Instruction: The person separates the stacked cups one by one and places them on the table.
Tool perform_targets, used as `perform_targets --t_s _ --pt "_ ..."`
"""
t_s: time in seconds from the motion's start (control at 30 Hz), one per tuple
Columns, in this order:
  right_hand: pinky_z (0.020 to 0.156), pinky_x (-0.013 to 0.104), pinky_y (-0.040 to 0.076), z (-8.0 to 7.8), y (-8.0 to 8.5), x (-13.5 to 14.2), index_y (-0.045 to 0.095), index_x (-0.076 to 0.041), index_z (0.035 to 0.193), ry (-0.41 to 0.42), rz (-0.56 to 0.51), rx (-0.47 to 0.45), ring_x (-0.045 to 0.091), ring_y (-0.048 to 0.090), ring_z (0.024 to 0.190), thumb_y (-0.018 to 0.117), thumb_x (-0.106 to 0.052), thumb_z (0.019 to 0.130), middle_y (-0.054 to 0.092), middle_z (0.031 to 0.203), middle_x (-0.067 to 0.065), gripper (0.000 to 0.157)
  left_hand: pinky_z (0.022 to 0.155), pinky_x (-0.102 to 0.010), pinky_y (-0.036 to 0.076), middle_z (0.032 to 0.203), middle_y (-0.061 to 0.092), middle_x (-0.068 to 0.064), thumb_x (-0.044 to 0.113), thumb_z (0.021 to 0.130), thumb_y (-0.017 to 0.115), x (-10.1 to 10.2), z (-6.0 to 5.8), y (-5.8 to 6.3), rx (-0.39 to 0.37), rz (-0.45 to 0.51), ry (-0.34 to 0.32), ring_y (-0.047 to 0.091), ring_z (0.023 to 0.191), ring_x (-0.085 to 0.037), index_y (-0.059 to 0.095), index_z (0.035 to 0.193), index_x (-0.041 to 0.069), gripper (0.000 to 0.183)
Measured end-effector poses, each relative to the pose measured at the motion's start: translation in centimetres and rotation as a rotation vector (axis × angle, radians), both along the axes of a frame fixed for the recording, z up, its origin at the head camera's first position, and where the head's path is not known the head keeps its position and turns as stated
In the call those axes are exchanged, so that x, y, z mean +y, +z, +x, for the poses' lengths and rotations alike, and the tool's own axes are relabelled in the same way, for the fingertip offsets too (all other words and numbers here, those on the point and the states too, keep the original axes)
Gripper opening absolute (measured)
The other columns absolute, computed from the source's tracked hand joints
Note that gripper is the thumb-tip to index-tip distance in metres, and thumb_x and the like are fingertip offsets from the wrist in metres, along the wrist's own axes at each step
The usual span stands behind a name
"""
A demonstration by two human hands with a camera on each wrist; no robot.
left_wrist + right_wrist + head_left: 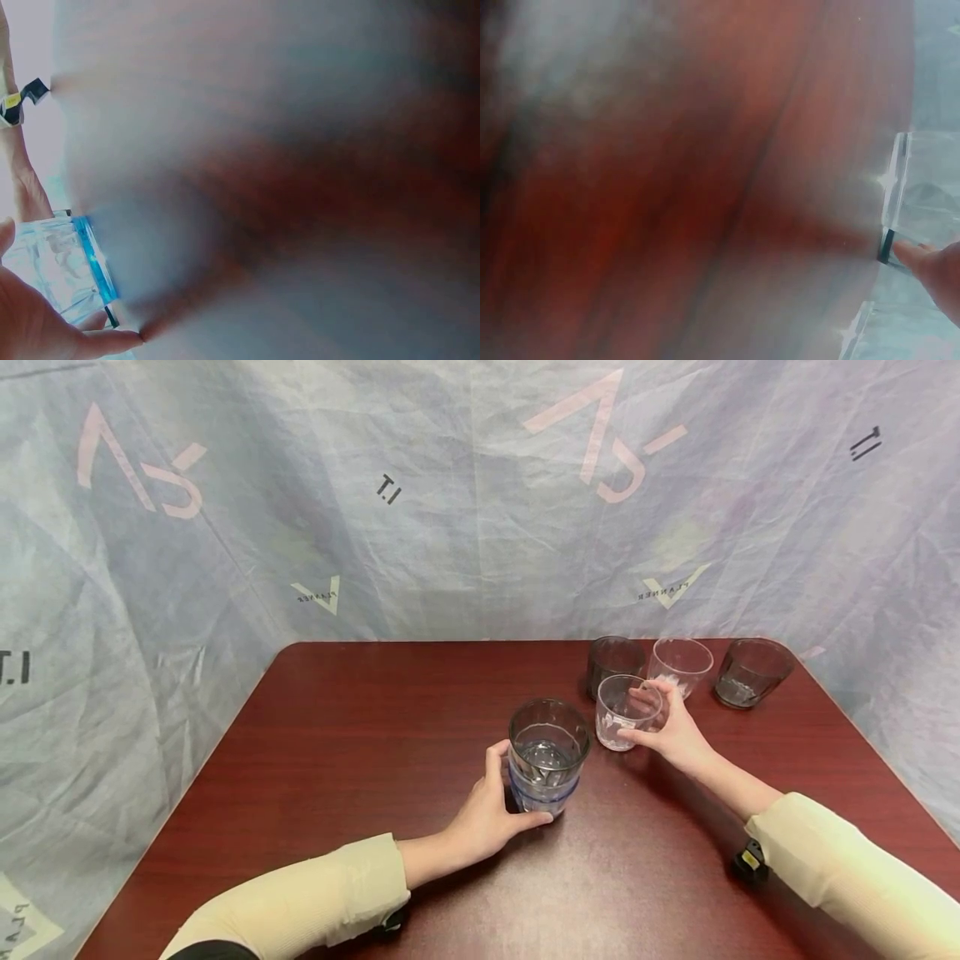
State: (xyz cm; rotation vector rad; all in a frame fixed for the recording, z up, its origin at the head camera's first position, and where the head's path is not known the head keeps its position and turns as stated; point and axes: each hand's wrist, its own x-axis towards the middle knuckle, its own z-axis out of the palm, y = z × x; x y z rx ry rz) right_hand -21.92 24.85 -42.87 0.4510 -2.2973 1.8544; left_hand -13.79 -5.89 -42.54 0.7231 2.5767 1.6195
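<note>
Nearest, a stack of glasses (547, 777) was gripped by the left hand (480, 818), its thumb laid low on the near side and a finger curved round the left; a dark-rimmed glass (550, 739) was seated at the top and a blue band (542, 797) was seen lower down. Because weight was carried high on a narrow base, the stack was judged easily upset by a sideways knock, and the top glass might be shaken loose or wedged tight if the grip were tilted. Just beyond, to the right, a clear glass (613, 727) was pinched by the right hand (681, 735); whether it was lifted off the table (360, 727) could not be told. A slip could be caused by smooth walls held between so few fingers, and a chip by its being brought too fast against the stack just beside it. Behind it, a dark glass (611, 662) and a second clear glass (682, 657) were closely grouped, and might be toppled by a brush of the right hand's knuckles. Farther right, another dark glass (756, 672) was placed near the table's back corner, where a fall could be caused by an outward push.
</note>
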Motion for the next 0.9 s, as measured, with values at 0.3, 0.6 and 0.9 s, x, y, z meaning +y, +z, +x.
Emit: perform_targets --t_s 0.3,0.6,0.9 --pt "0.094 0.011 0.033 0.4 0.8 0.0 0.018 0.006 0.142 -0.045 0.148 0.034 0.034 0.038 0.131 0.075 0.015 0.074 0.038 0.141 0.033 0.089 0.095 -0.042 0.043 0.126 0.054 -0.007 0.025 0.074 0.087 -0.1 0.1 0.2 0.001 -0.005 0.003 0.060 0.108 -0.020 0.019 0.143 0.017 0.096" --pt "0.107 0.021 0.026 2.1 4.4 -1.2 0.026 0.004 0.144 -0.036 0.074 0.271 0.025 0.033 0.137 0.071 0.025 0.069 0.038 0.148 0.011 0.090 0.095 -0.042 0.044 0.126 0.055 -0.008 0.026 0.074 0.087 -0.1 0.0 -0.1 0.006 -0.007 0.003 0.061 0.106 -0.020 0.020 0.143 0.018 0.096" --pt "0.106 0.030 0.033 4.1 7.1 -4.5 0.022 0.009 0.144 0.360 -0.153 0.346 0.027 0.033 0.138 0.054 0.023 0.079 0.029 0.151 0.025 0.074 0.095 -0.040 0.044 0.127 0.054 -0.007 0.025 0.074 0.087 0.0 0.0 0.1 0.004 -0.001 -0.002 0.061 0.106 -0.019 0.020 0.142 0.018 0.096"
